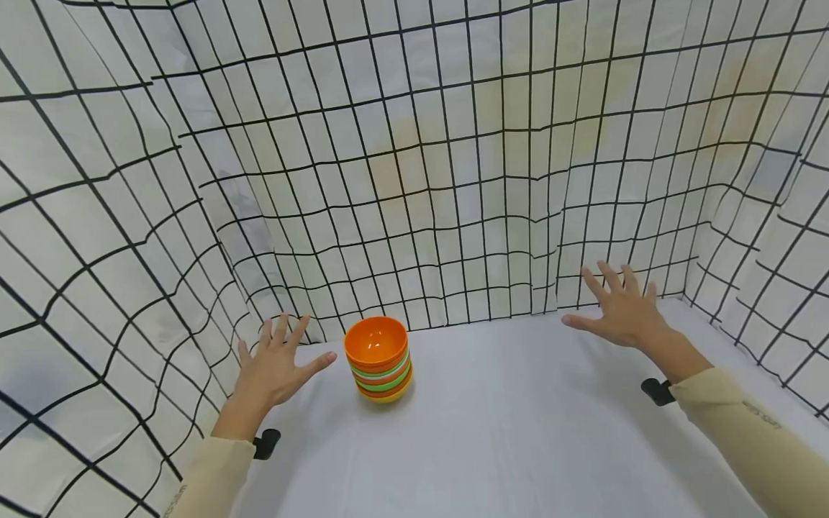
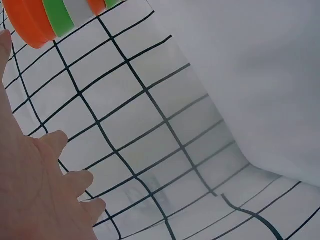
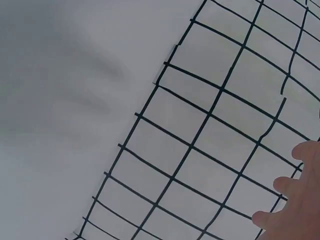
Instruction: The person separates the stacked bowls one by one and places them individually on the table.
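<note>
A stack of nested bowls (image 1: 378, 360) in orange, green, white and yellow stands near the back of the table, left of centre, with an orange one on top. Just left of it my left hand (image 1: 275, 367) is held with fingers spread, its thumb pointing toward the stack and holding nothing. In the left wrist view the bowls (image 2: 60, 17) show at the upper left edge, beyond the hand. My right hand (image 1: 622, 309) hovers over the back right of the table, fingers spread and holding nothing, well away from the bowls.
The white table (image 1: 486, 432) runs back to a white cloth wall (image 1: 453, 180) with a black grid, which also closes off both sides. A black wrist strap piece (image 1: 657, 391) shows at the right wrist, another (image 1: 266, 444) at the left.
</note>
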The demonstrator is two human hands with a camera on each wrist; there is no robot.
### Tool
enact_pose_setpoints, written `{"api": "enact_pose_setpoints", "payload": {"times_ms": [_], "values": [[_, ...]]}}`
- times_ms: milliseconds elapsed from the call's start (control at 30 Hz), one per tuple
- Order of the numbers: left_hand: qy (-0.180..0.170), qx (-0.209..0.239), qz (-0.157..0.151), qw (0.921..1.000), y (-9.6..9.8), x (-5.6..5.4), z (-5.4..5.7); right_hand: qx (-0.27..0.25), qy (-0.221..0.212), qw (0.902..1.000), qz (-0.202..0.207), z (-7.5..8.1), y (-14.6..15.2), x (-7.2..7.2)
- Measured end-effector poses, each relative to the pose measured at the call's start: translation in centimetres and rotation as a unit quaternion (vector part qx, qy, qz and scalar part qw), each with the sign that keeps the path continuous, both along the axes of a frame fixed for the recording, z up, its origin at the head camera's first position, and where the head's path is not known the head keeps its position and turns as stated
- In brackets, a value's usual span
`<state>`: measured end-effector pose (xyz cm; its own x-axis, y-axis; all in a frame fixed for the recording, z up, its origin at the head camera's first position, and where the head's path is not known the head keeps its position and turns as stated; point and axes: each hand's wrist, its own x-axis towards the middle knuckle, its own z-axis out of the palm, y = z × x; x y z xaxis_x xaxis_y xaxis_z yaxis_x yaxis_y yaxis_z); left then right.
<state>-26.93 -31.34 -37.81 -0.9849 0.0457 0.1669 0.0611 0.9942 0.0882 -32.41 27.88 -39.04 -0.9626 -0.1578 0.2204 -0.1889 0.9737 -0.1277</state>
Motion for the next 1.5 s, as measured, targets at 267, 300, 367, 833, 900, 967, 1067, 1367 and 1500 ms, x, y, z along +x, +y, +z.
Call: {"api": "enact_pose_setpoints", "payload": {"times_ms": [267, 300, 367, 833, 900, 967, 1067, 1367, 1500], "values": [[0.01, 0.007, -0.004, 0.9999, 1.3, 1.3, -0.5, -0.012, 0.024, 0.9994, 0.024, 0.1, -2.7, 1.1], [0.015, 0.007, -0.005, 0.9998, 1.4, 1.5, -0.6, -0.012, 0.025, 0.9993, 0.026, 0.1, -3.2, 1.3], [0.024, 0.014, -0.009, 0.9996, 1.7, 1.8, -0.9, -0.017, 0.026, 0.9989, 0.034, 0.1, -4.1, 1.6], [0.09, 0.28, -0.002, 0.9558, 4.1, 2.2, -5.5, -0.171, 0.012, 0.9772, 0.125, -0.3, -12.3, 2.6], [0.1, 0.327, -0.002, 0.9396, 4.4, 2.1, -6.3, -0.206, 0.013, 0.9687, 0.137, -0.7, -13.6, 2.6], [0.099, 0.37, -0.001, 0.9238, 4.6, 1.9, -7.0, -0.238, 0.01, 0.9597, 0.15, -1.1, -15.0, 2.5], [0.073, 0.414, 0.007, 0.9075, 4.9, 1.6, -7.9, -0.277, -0.008, 0.9455, 0.171, -1.6, -17.2, 2.2], [-0.058, 0.519, -0.019, 0.8525, 5.2, 0.7, -10.7, -0.348, -0.104, 0.8988, 0.245, -2.1, -22.4, 1.2], [-0.082, 0.527, -0.032, 0.8453, 5.3, 0.3, -11.8, -0.37, -0.133, 0.884, 0.253, -2.2, -24.1, 0.6]]}}
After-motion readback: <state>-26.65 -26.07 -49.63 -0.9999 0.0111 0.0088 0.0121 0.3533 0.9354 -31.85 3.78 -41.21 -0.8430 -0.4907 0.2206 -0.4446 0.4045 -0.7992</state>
